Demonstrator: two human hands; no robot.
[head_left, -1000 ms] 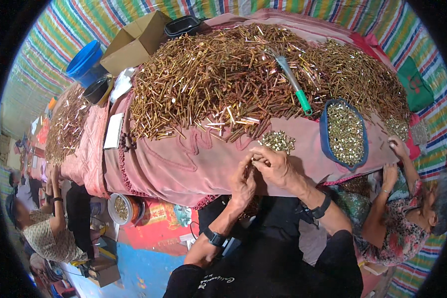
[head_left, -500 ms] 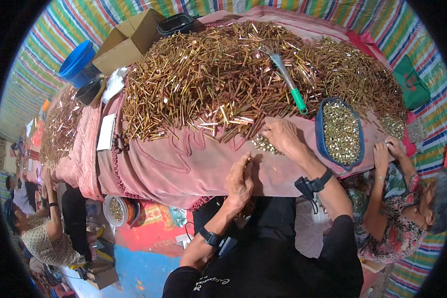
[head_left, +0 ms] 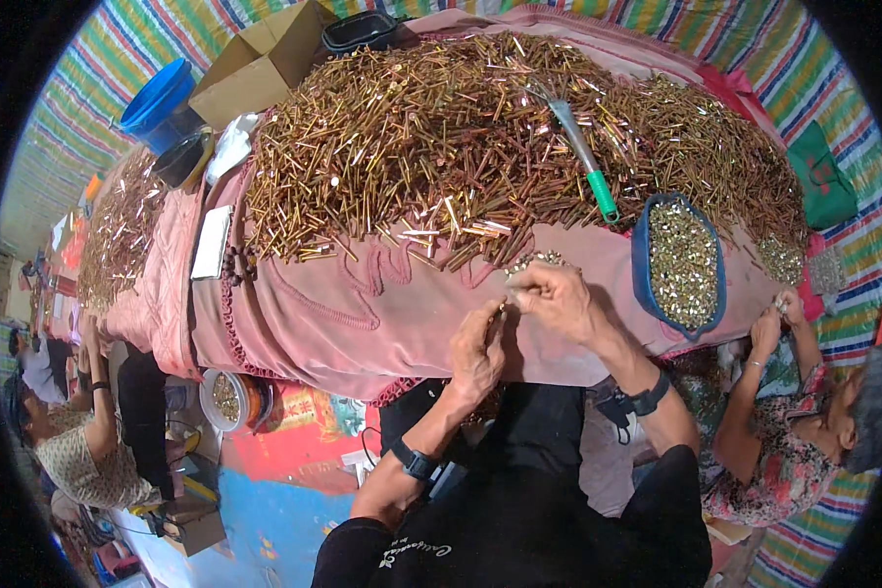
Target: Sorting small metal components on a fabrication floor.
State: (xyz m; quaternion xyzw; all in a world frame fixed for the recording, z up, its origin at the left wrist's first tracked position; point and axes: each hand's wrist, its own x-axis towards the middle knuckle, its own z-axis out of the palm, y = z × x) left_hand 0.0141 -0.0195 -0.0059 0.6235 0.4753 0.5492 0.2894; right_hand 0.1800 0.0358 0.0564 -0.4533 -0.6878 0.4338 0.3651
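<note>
Over the front part of the pink cloth, my two hands have their fingertips almost together. My left hand (head_left: 478, 348) is closed, thumb and fingers pressed together, and a tiny gold glint shows at its fingertips; what it holds is too small to name. My right hand (head_left: 557, 302) pinches just beside it, its fingertips hiding whatever is between them. Right behind the right hand lies a little pile of small gold-coloured metal pieces (head_left: 544, 259). Farther back spreads a big heap of thin copper- and gold-coloured metal rods (head_left: 392, 147).
A blue basket (head_left: 640, 265) of small gold pieces stands to my right. A green-handled tool (head_left: 603, 196) lies on the heap. Back left are a cardboard box (head_left: 255, 88), a blue bucket (head_left: 162, 103) and a black tray (head_left: 361, 34). Co-workers sit at both sides (head_left: 769, 441).
My right hand has come back from the small pile toward me, and its fingertips now meet near my left hand's. The left hand has barely moved.
</note>
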